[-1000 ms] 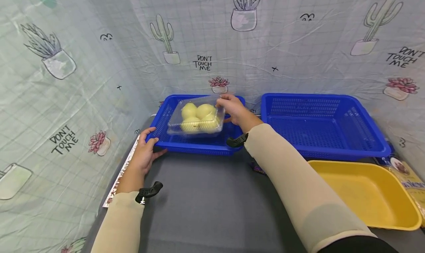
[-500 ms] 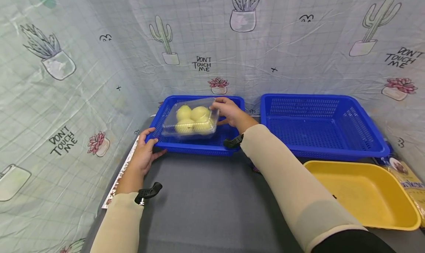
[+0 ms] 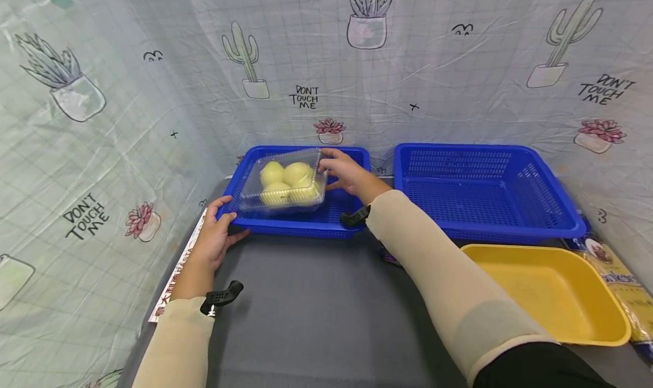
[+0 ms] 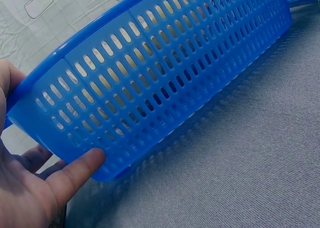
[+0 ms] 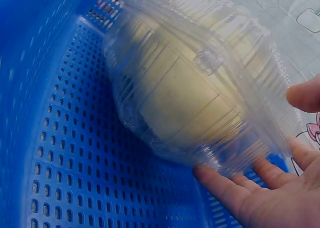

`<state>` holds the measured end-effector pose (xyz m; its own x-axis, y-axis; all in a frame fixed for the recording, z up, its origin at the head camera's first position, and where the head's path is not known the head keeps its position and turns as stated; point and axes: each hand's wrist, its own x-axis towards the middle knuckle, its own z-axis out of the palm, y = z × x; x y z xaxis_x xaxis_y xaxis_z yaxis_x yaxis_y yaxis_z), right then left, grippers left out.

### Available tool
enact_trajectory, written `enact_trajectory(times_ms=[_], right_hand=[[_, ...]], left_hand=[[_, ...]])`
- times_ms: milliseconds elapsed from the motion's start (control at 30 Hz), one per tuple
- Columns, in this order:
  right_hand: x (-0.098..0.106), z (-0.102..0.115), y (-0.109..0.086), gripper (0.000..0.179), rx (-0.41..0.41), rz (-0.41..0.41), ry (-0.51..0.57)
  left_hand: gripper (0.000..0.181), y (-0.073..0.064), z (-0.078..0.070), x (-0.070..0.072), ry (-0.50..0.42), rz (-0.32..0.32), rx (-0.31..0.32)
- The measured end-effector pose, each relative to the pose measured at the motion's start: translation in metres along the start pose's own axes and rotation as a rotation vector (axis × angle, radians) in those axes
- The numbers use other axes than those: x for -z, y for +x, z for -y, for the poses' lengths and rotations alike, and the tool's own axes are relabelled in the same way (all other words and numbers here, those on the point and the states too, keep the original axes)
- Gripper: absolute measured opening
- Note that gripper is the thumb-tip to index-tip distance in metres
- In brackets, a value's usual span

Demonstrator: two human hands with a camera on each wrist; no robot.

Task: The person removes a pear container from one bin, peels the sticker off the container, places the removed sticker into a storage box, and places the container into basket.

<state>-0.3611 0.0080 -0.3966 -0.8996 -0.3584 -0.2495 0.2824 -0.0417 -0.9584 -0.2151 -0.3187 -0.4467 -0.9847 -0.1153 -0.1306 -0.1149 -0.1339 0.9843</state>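
A clear plastic clamshell box [image 3: 250, 195] of several round, pale yellow fruits [image 3: 298, 174] sits inside the left blue basket [image 3: 306, 227], slightly tilted. My right hand [image 3: 349, 175] holds the box by its right end. In the right wrist view, its fingertips touch the lower edge of the box [image 5: 180, 88], with the thumb near the far side. My left hand [image 3: 210, 238] grips the basket's front left corner. Seen from the left wrist, one fingertip presses low on the slotted wall [image 4: 165, 63] while others go behind the corner.
A second blue basket [image 3: 479, 229] stands to the right. Before it lies a yellow tray [image 3: 541, 291], with a yellow printed packet [image 3: 619, 286] beside it. A white printed strip [image 3: 178, 274] lies along the left edge. A small dark packet [image 3: 389, 256] shows partly under the right arm.
The right hand has moved left with the clamshell box, farther over the left basket. The left hand keeps its hold on the corner. The head view has shifted slightly.
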Motion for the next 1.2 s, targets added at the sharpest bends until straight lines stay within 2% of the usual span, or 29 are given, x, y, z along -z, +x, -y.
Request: enact_trajectory(times_ms=[133,267,500,933,1200], right_hand=[[0.0003,-0.0011,0.0015,0.081,-0.01,0.019,0.005],[0.0006,0.0002,0.0008,0.08,-0.029,0.044,0.058],[0.0041,0.0028,-0.0007,0.084,-0.113,0.085,0.136],[0.0071,0.0032,-0.0032,0.09,-0.191,0.042,0.151],[0.0061,-0.0023,-0.0029,0.093,-0.193,0.013,0.094]], left_hand=[[0.049,-0.0005,-0.0001,0.0012,-0.01,0.0,0.008],[0.048,-0.0016,-0.0013,0.0015,-0.009,-0.004,0.006],[0.045,-0.0026,-0.0016,-0.0003,-0.001,-0.015,0.017],[0.048,-0.0016,-0.0016,-0.002,0.004,-0.003,0.012],[0.047,-0.003,0.0017,-0.0018,0.003,0.002,-0.001]])
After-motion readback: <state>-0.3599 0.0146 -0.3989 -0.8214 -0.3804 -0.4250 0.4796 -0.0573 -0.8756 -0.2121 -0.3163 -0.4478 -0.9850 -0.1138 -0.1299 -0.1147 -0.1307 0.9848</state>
